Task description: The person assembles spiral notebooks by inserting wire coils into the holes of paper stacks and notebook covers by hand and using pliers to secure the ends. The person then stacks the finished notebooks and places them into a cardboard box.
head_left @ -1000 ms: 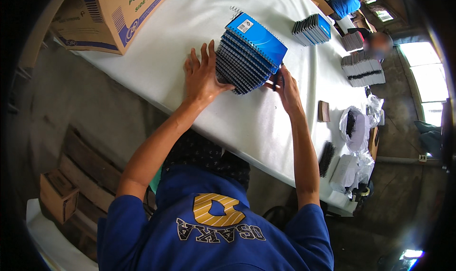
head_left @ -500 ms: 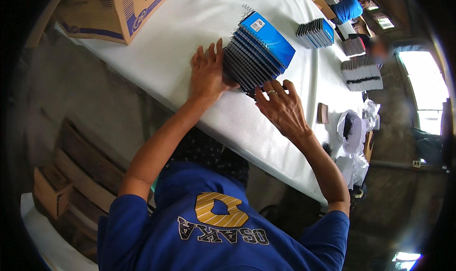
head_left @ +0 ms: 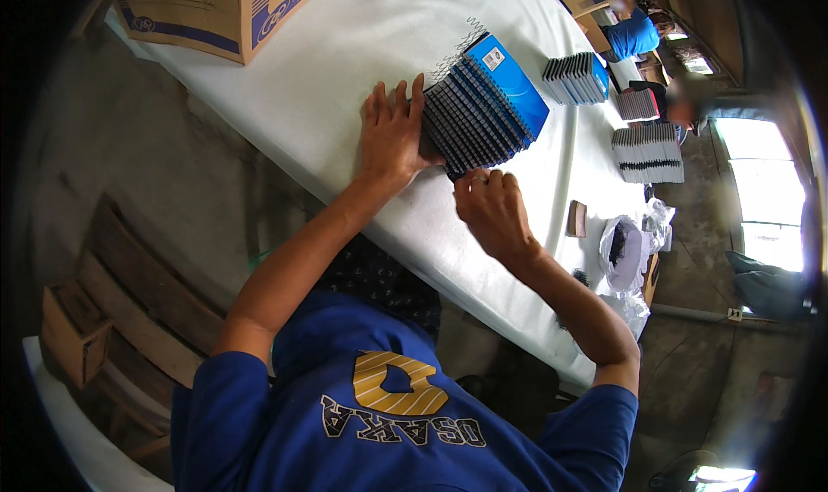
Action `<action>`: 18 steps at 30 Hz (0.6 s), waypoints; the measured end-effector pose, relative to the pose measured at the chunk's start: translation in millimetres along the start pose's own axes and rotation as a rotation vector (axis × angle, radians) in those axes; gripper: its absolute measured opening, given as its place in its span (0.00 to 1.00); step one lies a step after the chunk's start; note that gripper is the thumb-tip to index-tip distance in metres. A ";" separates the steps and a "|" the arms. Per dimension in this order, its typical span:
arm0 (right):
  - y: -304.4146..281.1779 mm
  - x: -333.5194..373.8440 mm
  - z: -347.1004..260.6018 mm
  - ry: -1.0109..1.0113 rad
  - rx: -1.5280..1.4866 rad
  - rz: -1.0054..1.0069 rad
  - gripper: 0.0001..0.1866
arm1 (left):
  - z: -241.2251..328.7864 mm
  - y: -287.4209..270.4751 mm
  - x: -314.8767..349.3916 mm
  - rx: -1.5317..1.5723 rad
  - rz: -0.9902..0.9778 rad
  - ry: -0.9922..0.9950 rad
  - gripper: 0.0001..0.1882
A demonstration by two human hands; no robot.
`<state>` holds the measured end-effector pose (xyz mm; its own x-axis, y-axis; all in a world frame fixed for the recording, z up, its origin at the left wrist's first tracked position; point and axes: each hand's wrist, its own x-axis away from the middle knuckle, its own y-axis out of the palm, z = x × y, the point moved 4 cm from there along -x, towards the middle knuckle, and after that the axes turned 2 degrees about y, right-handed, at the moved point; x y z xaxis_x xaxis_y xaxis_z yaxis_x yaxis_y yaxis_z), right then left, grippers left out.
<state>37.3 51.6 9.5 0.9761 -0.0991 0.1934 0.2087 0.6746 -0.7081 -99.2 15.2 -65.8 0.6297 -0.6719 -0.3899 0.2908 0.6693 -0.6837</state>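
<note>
A stack of spiral-bound notebooks (head_left: pixel 523 95) with blue covers stands on the white-covered table, their dark wire coils facing me in slanted rows. Loose coil ends (head_left: pixel 459 50) stick out past the stack's far left corner. My left hand (head_left: pixel 392 143) leans on the stack's left side, fingers spread and pointing away from me, its thumb against the near lower edge. At the stack's near corner, my right hand (head_left: pixel 493 207) is closed with bent fingers pressed together beside the coil ends. What lies between those fingertips is hidden.
A large cardboard box (head_left: pixel 194 13) stands far left. More notebook stacks (head_left: pixel 576 78) line the far right, where people sit. Nearer are a small brown block (head_left: pixel 577 219) and a plastic bag (head_left: pixel 623 255) with dark contents. A wooden bench (head_left: pixel 142 294) is below left.
The whole view has shifted slightly. My right hand's fingers have drawn together from a looser, spread curl at the stack's near corner. My left hand stays against the stack.
</note>
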 end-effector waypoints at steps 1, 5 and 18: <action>10.2 -1.6 -5.5 0.044 -0.022 -0.019 0.04 | 2.4 0.5 -0.6 0.013 -0.003 -0.011 0.64; 0.6 -10.5 -8.1 0.157 -0.101 -0.127 0.08 | -3.6 0.3 0.4 0.016 -0.028 -0.026 0.63; -4.6 12.7 39.8 -0.170 -0.107 0.226 0.12 | -1.8 0.3 1.5 -0.023 -0.034 -0.002 0.65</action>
<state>46.3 76.4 42.1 0.9764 0.1751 0.1268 0.0009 0.5835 -0.8121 -99.5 13.9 -67.7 0.6212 -0.6935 -0.3649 0.2954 0.6386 -0.7106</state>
